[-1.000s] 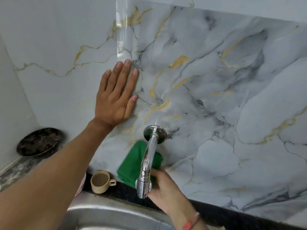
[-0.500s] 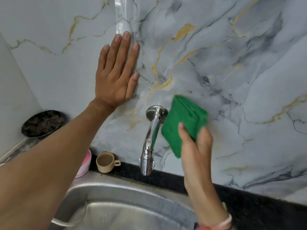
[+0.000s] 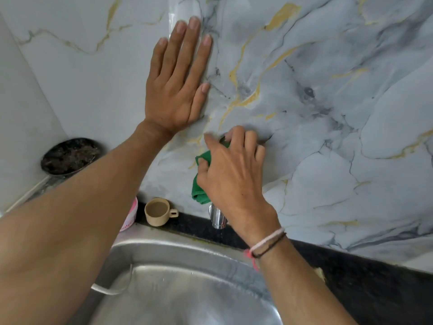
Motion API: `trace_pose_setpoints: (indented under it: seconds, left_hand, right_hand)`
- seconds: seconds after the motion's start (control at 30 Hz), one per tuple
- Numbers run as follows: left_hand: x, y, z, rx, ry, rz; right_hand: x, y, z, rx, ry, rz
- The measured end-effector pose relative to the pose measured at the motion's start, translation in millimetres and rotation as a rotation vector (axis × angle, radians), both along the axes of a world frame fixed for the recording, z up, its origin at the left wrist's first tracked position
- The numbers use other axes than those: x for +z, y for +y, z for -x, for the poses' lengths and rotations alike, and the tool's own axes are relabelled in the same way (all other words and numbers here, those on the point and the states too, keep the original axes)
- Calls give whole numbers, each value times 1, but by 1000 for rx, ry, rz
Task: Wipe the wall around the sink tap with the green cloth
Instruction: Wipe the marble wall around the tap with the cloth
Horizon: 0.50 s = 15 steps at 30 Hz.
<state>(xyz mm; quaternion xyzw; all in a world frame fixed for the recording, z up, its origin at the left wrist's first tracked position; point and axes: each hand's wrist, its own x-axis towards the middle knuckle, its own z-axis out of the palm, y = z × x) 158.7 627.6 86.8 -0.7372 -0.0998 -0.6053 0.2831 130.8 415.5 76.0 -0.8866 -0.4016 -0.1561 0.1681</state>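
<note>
Grey marble-patterned wall (image 3: 328,113) with gold veins fills the view. Soft green cloth (image 3: 201,184), light and floppy, is bunched in the right hand (image 3: 234,174), grip clamped on it over the chrome sink tap (image 3: 218,216); it is judged best held wadded. Left hand (image 3: 175,85) is pressed flat, fingers spread.

The left hand (image 3: 174,90) lies flat and open, fingers straight and close together pointing up, its forearm stretched in from the lower left. The right hand (image 3: 230,174) sits lower and to the right, knuckles up and fingers curled closed around a cloth. Thin cord bracelets circle the right wrist.
</note>
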Motion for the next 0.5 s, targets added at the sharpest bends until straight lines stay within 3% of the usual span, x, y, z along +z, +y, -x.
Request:
trace_pose_setpoints:
  seconds: [0.1, 0.33, 0.37, 0.4, 0.43, 0.5]
  left_hand:
    - [1, 0, -1, 17, -2, 2]
    - [1, 1, -2, 5, -13, 17]
    - [2, 1, -2, 7, -15, 17]
    - [2, 2, -2, 14, -16, 15]
    - [2, 2, -2, 20, -15, 11]
    - [2, 1, -2, 23, -13, 0]
  right_hand:
    - [-19, -13, 15, 17, 37, -77]
    - [-97, -42, 47, 198, 72, -511]
    - [-113, -52, 49, 236, 146, -607]
    - [-129, -63, 50, 263, 302, -724]
    - [-140, -73, 51, 262, 585, -889]
    - [-152, -83, 43, 102, 1461, -1296]
